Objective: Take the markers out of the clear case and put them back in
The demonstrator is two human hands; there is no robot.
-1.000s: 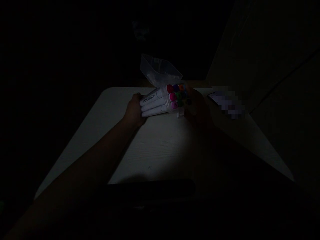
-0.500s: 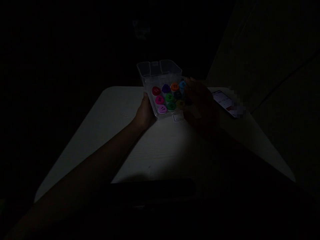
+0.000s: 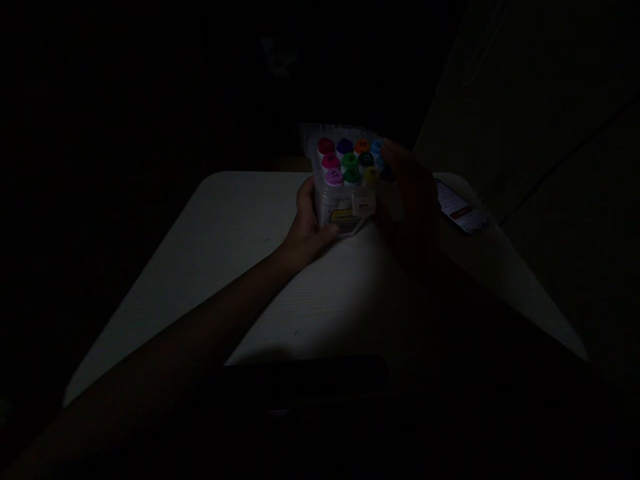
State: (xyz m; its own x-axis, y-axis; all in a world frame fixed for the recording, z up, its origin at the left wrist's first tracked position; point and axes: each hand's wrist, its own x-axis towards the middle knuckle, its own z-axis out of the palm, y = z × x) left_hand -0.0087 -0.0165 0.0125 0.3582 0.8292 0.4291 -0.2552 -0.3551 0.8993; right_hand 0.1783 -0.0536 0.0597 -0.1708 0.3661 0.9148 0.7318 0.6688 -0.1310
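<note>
A clear plastic marker case (image 3: 320,180) is held up over the table with its lid tipped back. Several markers (image 3: 350,162) stand in it, their coloured caps facing up: red, purple, orange, blue, pink, green and yellow among them. My left hand (image 3: 306,230) grips the case low on its left side, the thumb across the front by a yellow label (image 3: 345,215). Around the right side curls my right hand (image 3: 413,200), fingers by the blue caps and thumb near the front latch. Deep shadow hides much of that hand.
The pale table (image 3: 200,267) lies beneath both arms. A phone (image 3: 457,208) with a lit screen rests at the right, beyond my right hand. A dark bar-shaped thing (image 3: 300,377) runs along the near edge. A thin cable (image 3: 555,167) hangs at the right.
The case has tilted more upright, so its front and yellow label now show. My left hand has shifted right and its thumb has come round to the front.
</note>
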